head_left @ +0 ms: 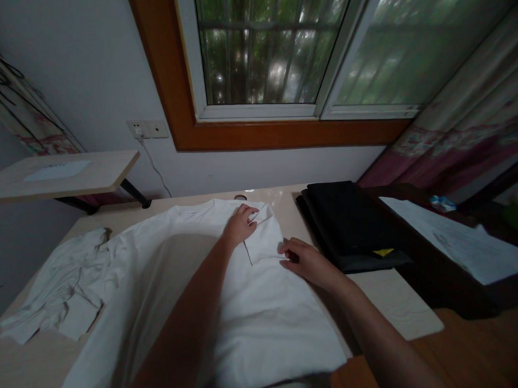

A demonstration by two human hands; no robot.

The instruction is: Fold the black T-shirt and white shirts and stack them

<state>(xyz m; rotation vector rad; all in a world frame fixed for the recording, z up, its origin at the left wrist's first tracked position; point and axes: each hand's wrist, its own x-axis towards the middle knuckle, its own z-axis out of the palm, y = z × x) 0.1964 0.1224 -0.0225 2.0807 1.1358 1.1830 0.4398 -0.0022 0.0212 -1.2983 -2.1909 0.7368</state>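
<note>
We identify the work item as a white garment (pixel 257 320), spread over a pale table (pixel 15 360) directly beneath and around the fingers of both hands.

Left hand (pixel 240 224): we find it resting on the far part of the garment, fingers bent, with thumb and forefinger drawn near each other over a fold. We cannot tell whether fabric is pinched between them. A thin dark line (pixel 248 253) runs over the cloth just on the near side of these fingertips. A small round object (pixel 240 197) lies just beyond them, at the garment's far edge.

Right hand (pixel 305 262): we find it at the garment's right edge, nearer to us than the left fingers. The fingers are curled, with a gap visible between forefinger and thumb; we cannot tell whether the tips grip the cloth.

Surroundings: to the right of the right fingers we note a black stack (pixel 343 220) bearing a yellow patch (pixel 384 252), then a white sheet (pixel 458 237) farther right. A pale board (pixel 398 303) lies right of the same fingers, on the near side of the stack. Well to the left of the left fingers we locate bunched white cloth (pixel 66 294); a shelf (pixel 109 167) stands beyond it.
</note>
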